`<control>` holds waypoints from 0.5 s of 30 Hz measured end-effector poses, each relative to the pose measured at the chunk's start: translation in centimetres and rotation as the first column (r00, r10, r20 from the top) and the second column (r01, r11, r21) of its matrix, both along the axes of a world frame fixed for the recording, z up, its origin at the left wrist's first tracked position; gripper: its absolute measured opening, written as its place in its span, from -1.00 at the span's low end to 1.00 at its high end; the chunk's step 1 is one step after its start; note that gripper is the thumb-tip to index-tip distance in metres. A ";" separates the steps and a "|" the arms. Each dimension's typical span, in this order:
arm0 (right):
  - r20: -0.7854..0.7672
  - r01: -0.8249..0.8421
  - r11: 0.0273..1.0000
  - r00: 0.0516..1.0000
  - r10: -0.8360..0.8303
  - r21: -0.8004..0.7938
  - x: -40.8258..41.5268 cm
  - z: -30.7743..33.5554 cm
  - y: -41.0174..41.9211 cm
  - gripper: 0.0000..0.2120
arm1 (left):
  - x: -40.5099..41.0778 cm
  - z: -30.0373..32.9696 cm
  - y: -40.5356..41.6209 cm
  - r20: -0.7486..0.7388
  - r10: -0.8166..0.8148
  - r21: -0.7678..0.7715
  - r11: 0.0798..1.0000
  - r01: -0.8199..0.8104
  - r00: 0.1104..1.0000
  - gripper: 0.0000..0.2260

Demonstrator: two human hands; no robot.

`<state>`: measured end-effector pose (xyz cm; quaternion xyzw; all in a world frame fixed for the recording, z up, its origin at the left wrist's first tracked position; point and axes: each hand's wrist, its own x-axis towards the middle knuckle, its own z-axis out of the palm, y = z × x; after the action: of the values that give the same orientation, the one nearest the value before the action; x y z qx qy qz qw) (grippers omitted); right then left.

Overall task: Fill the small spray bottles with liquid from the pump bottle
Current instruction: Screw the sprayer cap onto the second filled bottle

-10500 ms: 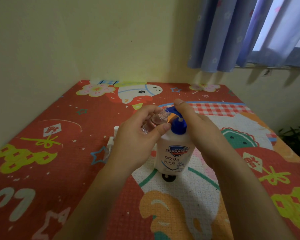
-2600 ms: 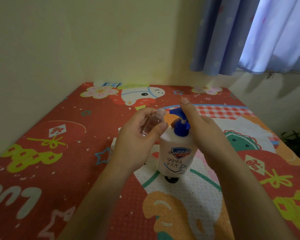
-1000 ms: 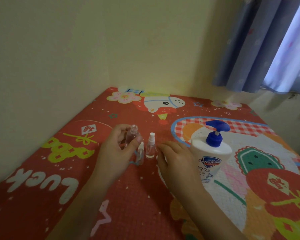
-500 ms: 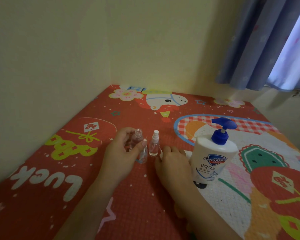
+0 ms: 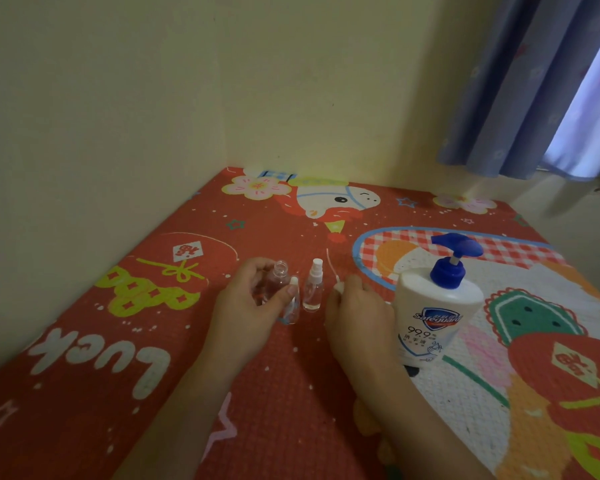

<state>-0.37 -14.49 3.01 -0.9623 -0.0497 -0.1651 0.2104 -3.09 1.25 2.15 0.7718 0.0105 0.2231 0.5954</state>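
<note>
My left hand (image 5: 248,306) grips a small clear spray bottle (image 5: 274,280) with its neck uncapped, held upright just above the mat. Right beside it stand two more small spray bottles with white sprayer tops, one (image 5: 292,306) partly behind my left thumb and one (image 5: 313,291) between my hands. My right hand (image 5: 355,315) pinches a white sprayer top (image 5: 338,287), whose thin dip tube (image 5: 330,263) sticks up and away. The white pump bottle (image 5: 437,313) with a blue pump head stands to the right of my right hand.
All of this is on a red patterned mat (image 5: 118,341) that fills a corner between two pale yellow walls. A blue curtain (image 5: 534,81) hangs at the upper right. The mat's right edge runs behind the pump bottle.
Both hands left the pump bottle and moved left to the spray bottles. My left hand brought the uncapped bottle down. My right hand picked up the sprayer top from the mat.
</note>
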 end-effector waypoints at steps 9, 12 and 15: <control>0.265 -0.229 0.868 0.957 0.118 0.441 -1.5 3.5 -0.2 -0.88 | 0.2 -0.4 0.1 0.012 0.008 -0.025 1.000 -0.008 1.000 -0.71; 0.225 -0.265 0.747 0.962 0.158 0.610 -1.9 4.5 -0.2 -0.93 | 0.4 -0.6 0.2 0.007 0.000 -0.007 1.000 0.000 1.000 -0.65; 0.232 -0.316 0.640 0.949 0.215 0.701 -2.3 5.4 -0.5 -0.90 | 0.4 -0.7 0.1 -0.007 -0.012 0.002 1.000 0.012 1.000 -0.68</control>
<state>-2.68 -14.94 8.38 -0.7675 -0.1340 -0.1991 0.5944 -2.66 1.40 1.41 0.7731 0.0079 0.2169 0.5960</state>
